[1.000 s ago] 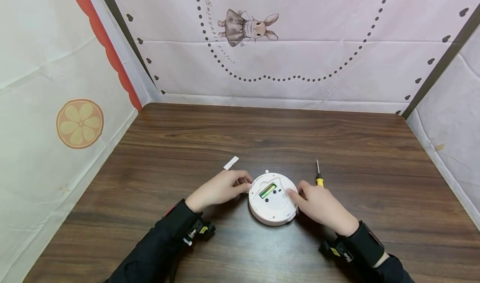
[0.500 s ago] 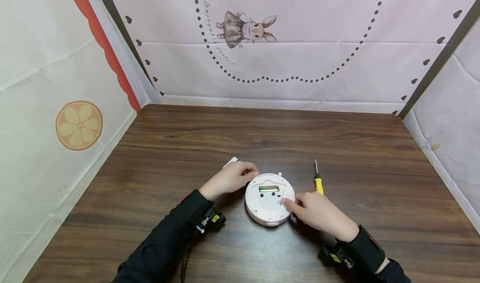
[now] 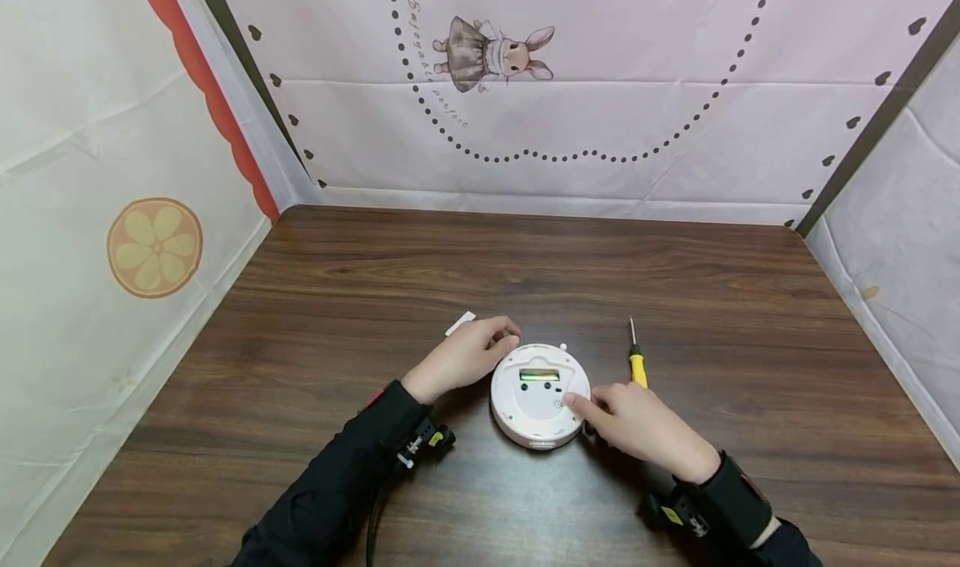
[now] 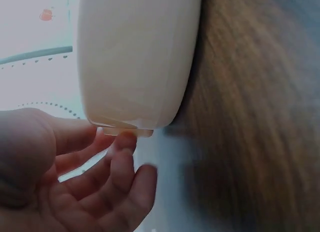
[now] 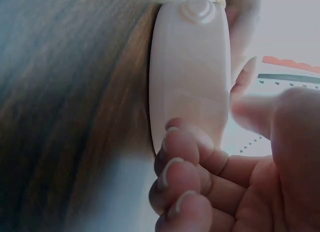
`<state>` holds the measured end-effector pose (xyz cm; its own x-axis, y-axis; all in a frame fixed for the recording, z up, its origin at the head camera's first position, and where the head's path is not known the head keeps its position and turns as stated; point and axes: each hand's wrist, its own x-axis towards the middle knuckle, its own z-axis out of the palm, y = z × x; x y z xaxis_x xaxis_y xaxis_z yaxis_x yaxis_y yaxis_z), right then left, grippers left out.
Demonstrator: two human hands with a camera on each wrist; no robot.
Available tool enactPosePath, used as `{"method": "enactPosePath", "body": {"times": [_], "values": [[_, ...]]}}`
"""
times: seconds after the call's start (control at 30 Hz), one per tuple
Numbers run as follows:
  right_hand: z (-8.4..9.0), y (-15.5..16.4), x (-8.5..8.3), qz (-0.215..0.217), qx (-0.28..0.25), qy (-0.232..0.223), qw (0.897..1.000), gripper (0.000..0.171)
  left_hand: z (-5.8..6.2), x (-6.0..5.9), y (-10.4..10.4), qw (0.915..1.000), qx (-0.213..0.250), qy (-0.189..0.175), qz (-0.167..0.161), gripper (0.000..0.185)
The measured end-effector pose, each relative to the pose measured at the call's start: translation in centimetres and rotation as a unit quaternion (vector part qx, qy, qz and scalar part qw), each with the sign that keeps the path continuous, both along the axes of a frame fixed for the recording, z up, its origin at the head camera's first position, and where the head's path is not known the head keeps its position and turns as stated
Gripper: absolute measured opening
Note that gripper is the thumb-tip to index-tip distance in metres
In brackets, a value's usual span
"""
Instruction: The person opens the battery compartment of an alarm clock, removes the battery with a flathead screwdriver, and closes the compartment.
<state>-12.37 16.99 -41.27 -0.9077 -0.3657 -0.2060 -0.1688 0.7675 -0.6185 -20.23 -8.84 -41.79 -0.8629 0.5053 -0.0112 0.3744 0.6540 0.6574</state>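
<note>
A round white battery-powered device (image 3: 528, 421) lies on the wooden table, its underside facing up. A green battery (image 3: 538, 375) shows in its slot, and dark holes sit below the slot. At the upper left rim, my left hand (image 3: 474, 354) pinches the edge with thumb and finger; the left wrist view shows a fingertip at a small tab (image 4: 142, 133) there. My right hand (image 3: 637, 423) grips the lower right side, thumb on the top face and fingers (image 5: 180, 147) curled against the side wall. A ringed knob (image 5: 198, 10) protrudes from that wall in the right wrist view.
A small white cover strip (image 3: 460, 323) lies just behind my left hand. A yellow-handled screwdriver (image 3: 637, 369) lies beyond my right hand, tip pointing away. Printed white cloth (image 3: 600, 117) walls the back and sides of the table (image 3: 375, 258).
The device has turned clockwise, so its slot now lies level. My left hand has moved right and away along the rim; my right hand has barely shifted.
</note>
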Motion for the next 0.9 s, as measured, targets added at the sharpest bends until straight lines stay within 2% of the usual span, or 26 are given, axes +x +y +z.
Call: {"method": "enactPosePath", "body": {"times": [0.1,0.17,0.27,0.33,0.4,0.47,0.57,0.8,0.9], "values": [[0.3,0.6,-0.2,-0.017,-0.006,0.019,1.0,0.05,0.5,1.3,0.3,0.9966,-0.016,0.079,0.017,0.022],[0.6,1.3,-0.5,-0.035,0.001,0.056,0.998,0.049,1.1,2.6,0.6,0.9885,-0.029,0.148,0.008,0.018],[1.2,2.7,-0.9,-0.06,0.027,0.101,0.993,0.041,1.5,4.7,0.8,0.968,-0.05,0.242,-0.045,0.017],[1.6,3.7,-1.3,-0.078,0.046,0.11,0.99,0.034,1.4,6.1,0.9,0.9552,-0.061,0.276,-0.088,0.021],[1.8,4.5,-1.7,-0.089,0.062,0.1,0.989,0.029,1.1,7.4,1.1,0.9446,-0.075,0.294,-0.124,0.026],[1.9,5.2,-2.2,-0.095,0.078,0.087,0.989,0.033,0.7,8.4,1.2,0.9357,-0.093,0.307,-0.147,0.03],[1.8,5.7,-2.9,-0.089,0.096,0.07,0.989,0.04,0.2,9.3,1.4,0.927,-0.116,0.318,-0.161,0.032],[0.8,5.5,-4.1,-0.075,0.12,0.038,0.989,0.05,0.0,9.7,1.5,0.9226,-0.124,0.329,-0.159,0.024],[0.5,5.4,-4.2,-0.081,0.12,0.026,0.989,0.043,-0.1,9.6,1.6,0.9197,-0.122,0.337,-0.159,0.021]]}}
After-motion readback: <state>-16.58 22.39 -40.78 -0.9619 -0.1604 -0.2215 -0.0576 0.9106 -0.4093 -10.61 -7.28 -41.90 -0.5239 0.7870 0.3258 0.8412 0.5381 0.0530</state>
